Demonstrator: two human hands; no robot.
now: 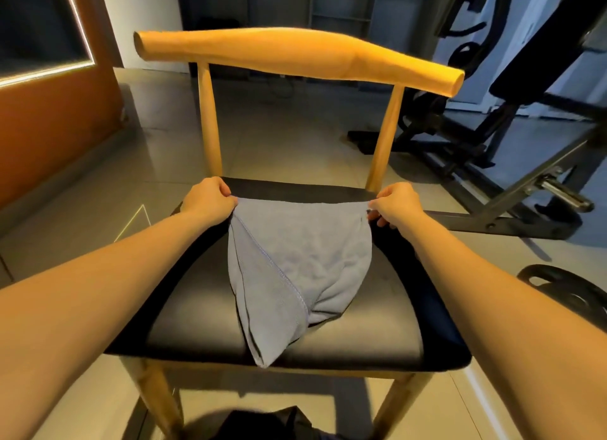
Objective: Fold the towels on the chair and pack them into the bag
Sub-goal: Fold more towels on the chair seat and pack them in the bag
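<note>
As left hand (208,200) and right hand (399,204) pinch it, one towel (295,262) sags.

Plain grey-blue towel (305,252) with darker blue stitched hem, glossy black seat (364,334) on honey-yellow wooden chair (295,53), pale grey tiled floor (279,137), orange-brown panel (49,124), black gym frame (473,150).

Both bare forearms reach forward; the left hand (208,199) and right hand (398,205) each pinch a top corner of the towel (295,259), fingers curled
</note>
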